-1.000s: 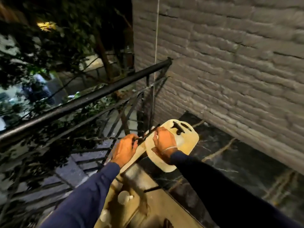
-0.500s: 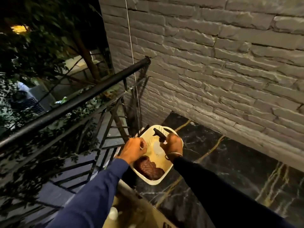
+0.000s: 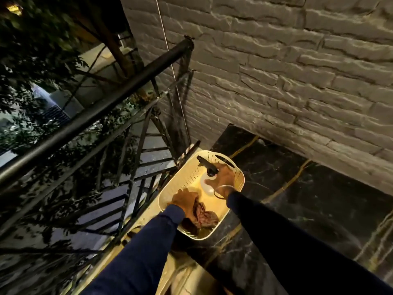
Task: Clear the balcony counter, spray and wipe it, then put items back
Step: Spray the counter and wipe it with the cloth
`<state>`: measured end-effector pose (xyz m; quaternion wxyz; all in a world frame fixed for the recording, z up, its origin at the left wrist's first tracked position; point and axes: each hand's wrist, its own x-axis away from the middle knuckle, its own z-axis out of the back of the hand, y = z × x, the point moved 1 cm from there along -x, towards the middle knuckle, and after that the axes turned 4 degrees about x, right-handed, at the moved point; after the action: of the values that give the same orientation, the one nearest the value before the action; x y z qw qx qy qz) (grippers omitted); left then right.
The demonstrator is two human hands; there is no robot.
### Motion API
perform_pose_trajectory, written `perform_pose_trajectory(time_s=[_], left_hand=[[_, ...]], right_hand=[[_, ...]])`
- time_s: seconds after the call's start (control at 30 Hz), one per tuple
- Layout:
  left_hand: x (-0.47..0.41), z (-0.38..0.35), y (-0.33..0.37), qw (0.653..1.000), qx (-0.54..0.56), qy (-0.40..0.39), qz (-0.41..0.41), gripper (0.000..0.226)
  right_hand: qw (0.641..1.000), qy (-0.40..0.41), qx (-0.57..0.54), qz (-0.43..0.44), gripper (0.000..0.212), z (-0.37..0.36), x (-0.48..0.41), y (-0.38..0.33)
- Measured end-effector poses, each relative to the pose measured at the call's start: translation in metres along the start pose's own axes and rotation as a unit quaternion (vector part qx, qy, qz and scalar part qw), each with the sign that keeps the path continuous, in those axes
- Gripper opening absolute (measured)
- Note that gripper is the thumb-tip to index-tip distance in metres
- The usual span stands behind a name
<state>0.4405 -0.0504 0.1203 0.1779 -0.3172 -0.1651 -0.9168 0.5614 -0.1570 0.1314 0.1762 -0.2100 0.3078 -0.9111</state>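
Note:
A cream perforated plastic basket (image 3: pixel 192 173) rests at the left end of the black marble counter (image 3: pixel 287 199), beside the railing. Inside it, my right hand (image 3: pixel 224 177) grips a white spray bottle (image 3: pixel 207 188) with a black trigger head. My left hand (image 3: pixel 185 201) reaches into the near part of the basket and rests on a crumpled brown cloth (image 3: pixel 205 217). Whether the fingers close on the cloth is hidden.
A grey stone-brick wall (image 3: pixel 287 71) runs along the far side of the counter. A black metal railing (image 3: pixel 95 111) borders the left, with trees and a street below. A thin white cord (image 3: pixel 170 60) hangs near the corner. A cardboard box edge (image 3: pixel 170 273) lies below my arms.
The basket has come down from a tilted hold onto the counter. My left hand has let go of the rim and moved onto the brown cloth. My right hand has moved onto the spray bottle.

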Motion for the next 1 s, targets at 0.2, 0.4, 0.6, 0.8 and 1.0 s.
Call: perform_pose_trajectory(time_s=[0.2,0.4,0.6,0.8,1.0], left_hand=[[-0.013,-0.013,0.011,0.998,-0.063,-0.011,0.030,0.057],[-0.011,-0.015,0.008,0.996,-0.085,0.000,0.019,0.093],[0.000,-0.010,-0.006,0.991,-0.035,0.129,0.002,0.079],[0.008,0.011,-0.010,0.982,0.063,0.179,-0.010,0.057],[0.028,0.025,-0.006,0.959,0.222,0.174,0.015,0.063]], right_hand=[[0.999,-0.041,-0.030,0.003,0.048,-0.003,-0.013,-0.001],[0.996,-0.075,0.002,0.045,0.044,-0.003,-0.021,0.010],[0.995,-0.070,0.004,0.074,0.038,-0.010,-0.023,-0.005],[0.992,-0.041,-0.066,0.098,0.032,-0.012,-0.015,-0.021],[0.970,0.060,-0.212,0.105,0.039,0.017,0.002,-0.030]])
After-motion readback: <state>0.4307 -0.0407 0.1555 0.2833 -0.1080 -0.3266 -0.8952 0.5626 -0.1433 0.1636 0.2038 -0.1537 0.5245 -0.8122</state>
